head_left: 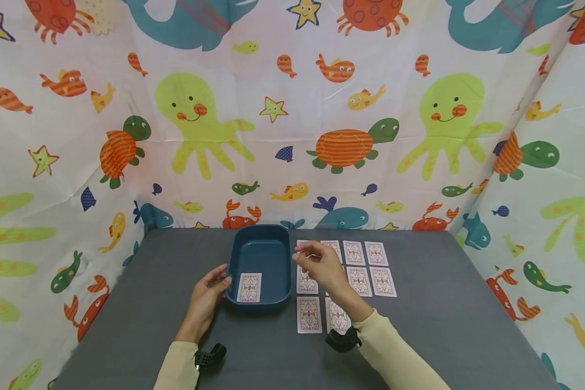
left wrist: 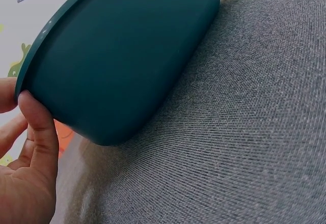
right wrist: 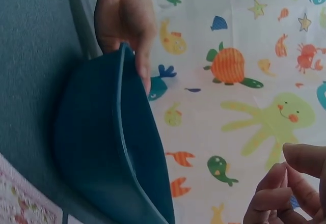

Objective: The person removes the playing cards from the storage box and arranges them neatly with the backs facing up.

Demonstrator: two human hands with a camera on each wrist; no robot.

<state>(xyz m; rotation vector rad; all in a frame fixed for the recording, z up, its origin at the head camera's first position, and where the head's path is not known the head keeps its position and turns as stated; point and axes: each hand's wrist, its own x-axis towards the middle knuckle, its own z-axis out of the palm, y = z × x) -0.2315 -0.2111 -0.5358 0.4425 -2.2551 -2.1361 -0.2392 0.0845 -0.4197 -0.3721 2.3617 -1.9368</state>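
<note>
At the left end of a deep blue plastic tub (head_left: 286, 292), my left hand (head_left: 209, 290) grips the rim. In the left wrist view its thumb (left wrist: 36, 114) presses under the lip of the tub, with a finger on the other side. One patterned playing card (head_left: 249, 287) lies face down inside, near the front left corner. My right hand (head_left: 324, 268) is raised over the cards just right of the tub, its fingers curled and tips together. No card shows between those fingertips (right wrist: 300, 155) in the right wrist view.
Face-down cards lie in rows right of the tub, including a front card (head_left: 309, 314) and a far right card (head_left: 382, 281); my right hand partly covers some. The dark grey table (head_left: 434, 325) is backed by a white sea-animal curtain (head_left: 292, 97).
</note>
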